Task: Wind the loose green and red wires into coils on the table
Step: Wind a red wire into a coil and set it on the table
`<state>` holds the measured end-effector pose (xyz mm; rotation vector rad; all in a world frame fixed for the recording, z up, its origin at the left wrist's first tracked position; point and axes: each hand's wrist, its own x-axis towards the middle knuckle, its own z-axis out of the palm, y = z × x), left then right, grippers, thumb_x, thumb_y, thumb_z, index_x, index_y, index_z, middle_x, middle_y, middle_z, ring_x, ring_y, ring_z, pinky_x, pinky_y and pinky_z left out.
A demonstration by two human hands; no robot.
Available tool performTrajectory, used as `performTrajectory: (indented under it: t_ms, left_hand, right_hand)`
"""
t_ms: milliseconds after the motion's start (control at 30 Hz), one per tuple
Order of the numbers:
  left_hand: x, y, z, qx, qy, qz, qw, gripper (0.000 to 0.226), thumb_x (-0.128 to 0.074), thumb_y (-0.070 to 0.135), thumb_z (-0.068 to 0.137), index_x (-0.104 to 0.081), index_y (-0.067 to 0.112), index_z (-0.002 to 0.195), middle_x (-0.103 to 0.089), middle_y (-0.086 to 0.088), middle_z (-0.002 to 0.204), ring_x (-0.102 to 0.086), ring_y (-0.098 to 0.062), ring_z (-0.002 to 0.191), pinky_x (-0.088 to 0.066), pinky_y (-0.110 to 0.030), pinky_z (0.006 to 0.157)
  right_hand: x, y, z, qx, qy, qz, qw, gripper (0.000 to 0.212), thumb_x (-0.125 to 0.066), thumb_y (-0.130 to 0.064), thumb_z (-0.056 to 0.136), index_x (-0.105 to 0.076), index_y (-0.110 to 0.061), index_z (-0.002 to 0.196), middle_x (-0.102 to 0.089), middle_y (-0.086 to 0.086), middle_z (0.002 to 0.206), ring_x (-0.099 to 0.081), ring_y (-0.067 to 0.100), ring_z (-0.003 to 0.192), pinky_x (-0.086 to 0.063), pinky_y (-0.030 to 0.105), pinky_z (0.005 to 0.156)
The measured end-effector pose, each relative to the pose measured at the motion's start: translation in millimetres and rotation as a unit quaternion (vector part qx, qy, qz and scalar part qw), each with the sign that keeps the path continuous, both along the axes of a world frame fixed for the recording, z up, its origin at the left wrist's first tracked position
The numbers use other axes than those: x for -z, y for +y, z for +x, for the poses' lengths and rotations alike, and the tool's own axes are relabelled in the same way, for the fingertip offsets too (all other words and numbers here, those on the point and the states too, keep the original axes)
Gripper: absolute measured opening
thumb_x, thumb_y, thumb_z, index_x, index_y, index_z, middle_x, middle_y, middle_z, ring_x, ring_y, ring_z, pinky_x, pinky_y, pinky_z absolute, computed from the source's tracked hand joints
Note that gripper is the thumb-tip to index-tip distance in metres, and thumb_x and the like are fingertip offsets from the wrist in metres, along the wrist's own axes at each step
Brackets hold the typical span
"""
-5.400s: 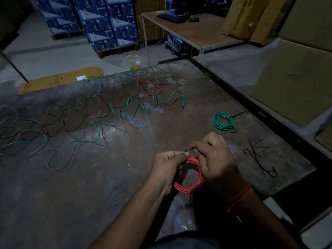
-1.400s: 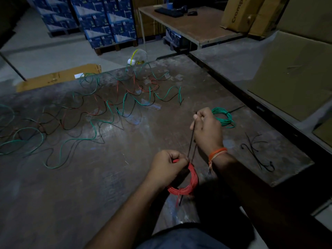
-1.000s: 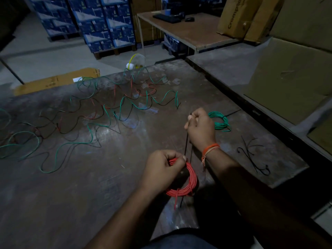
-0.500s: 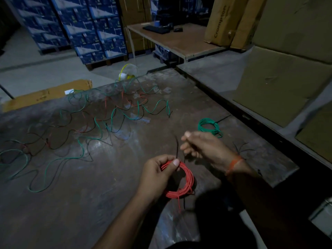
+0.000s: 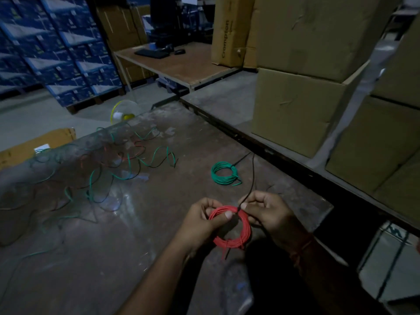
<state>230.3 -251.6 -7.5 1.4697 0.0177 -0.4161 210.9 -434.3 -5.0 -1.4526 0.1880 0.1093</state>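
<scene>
Red coil [image 5: 236,233]: held above the table [image 5: 113,258], near its front edge.
Left hand [image 5: 204,221]: grips the coil's left side, thumb on top.
Right hand [image 5: 270,214]: pinches a black tie [image 5: 251,178] at the coil's top.
Green coil [image 5: 223,173]: flat on table, beyond the hands.
Loose wires [image 5: 95,173]: tangled, far left.

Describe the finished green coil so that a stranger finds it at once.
Look at the dark table, toward its right edge. The green coil lies flat beyond both hands. Unlike the loose wires to its left, it is a neat ring.
</scene>
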Motion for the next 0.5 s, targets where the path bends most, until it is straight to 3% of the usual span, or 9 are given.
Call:
performTrajectory:
  t_ms: [133, 200, 333, 400, 500]
  left_hand:
    - [13.8, -24.5, 16.2, -0.034, 0.062, -0.046, 0.996, 0.029, -0.073, -0.001, 0.083, -0.056, -0.008, 0.106, -0.068, -0.023, 0.077, -0.064, -0.029, 0.072, -0.05, -0.036, 0.072]
    - [15.2, -37.3, 25.4, -0.066, 0.058, -0.048, 0.995, 0.022, -0.066, -0.008, 0.088, -0.055, -0.003, 0.106, -0.066, -0.023, 0.077, -0.066, -0.03, 0.072, -0.052, -0.039, 0.073]
    - [13.9, -59.3, 43.1, -0.095, 0.012, -0.002, 0.995, 0.031, -0.07, -0.004, 0.086, -0.053, 0.007, 0.109, -0.067, -0.025, 0.09, -0.066, -0.033, 0.078, -0.054, -0.052, 0.079]
    - [21.7, -61.2, 53.2, -0.088, -0.047, 0.088, 0.991, 0.039, -0.079, 0.015, 0.078, -0.058, 0.023, 0.11, -0.072, -0.012, 0.1, -0.069, -0.029, 0.088, -0.055, -0.055, 0.085]
    - [53.7, -54.8, 76.1, -0.017, -0.125, 0.267, 0.955, 0.056, -0.079, 0.042, 0.066, -0.059, 0.043, 0.119, -0.07, 0.011, 0.113, -0.067, -0.012, 0.105, -0.056, -0.046, 0.092]
  right_hand:
    - [17.5, -28.1, 26.2, 0.11, 0.019, -0.034, 0.993, 0.02, -0.055, 0.006, 0.095, -0.065, -0.005, 0.082, -0.052, 0.006, 0.056, -0.044, 0.007, 0.043, -0.037, 0.017, 0.045]
    - [24.9, -39.2, 41.8, 0.133, 0.024, -0.074, 0.988, 0.018, -0.057, 0.002, 0.094, -0.067, -0.007, 0.082, -0.056, 0.002, 0.055, -0.048, 0.008, 0.046, -0.04, 0.022, 0.048]
    - [37.1, -52.7, 76.5, 0.151, 0.021, -0.19, 0.97, 0.011, -0.061, -0.021, 0.077, -0.072, -0.021, 0.075, -0.067, -0.004, 0.06, -0.062, 0.017, 0.056, -0.053, 0.037, 0.058]
    - [36.1, -54.3, 91.5, 0.161, 0.029, -0.248, 0.955, 0.011, -0.06, -0.026, 0.073, -0.07, -0.022, 0.071, -0.069, -0.002, 0.062, -0.069, 0.022, 0.061, -0.06, 0.042, 0.06]
    - [34.8, -55.7, 109.1, 0.165, 0.05, -0.339, 0.925, 0.021, -0.064, -0.019, 0.081, -0.062, -0.007, 0.065, -0.065, 0.005, 0.061, -0.066, 0.026, 0.066, -0.055, 0.032, 0.06]
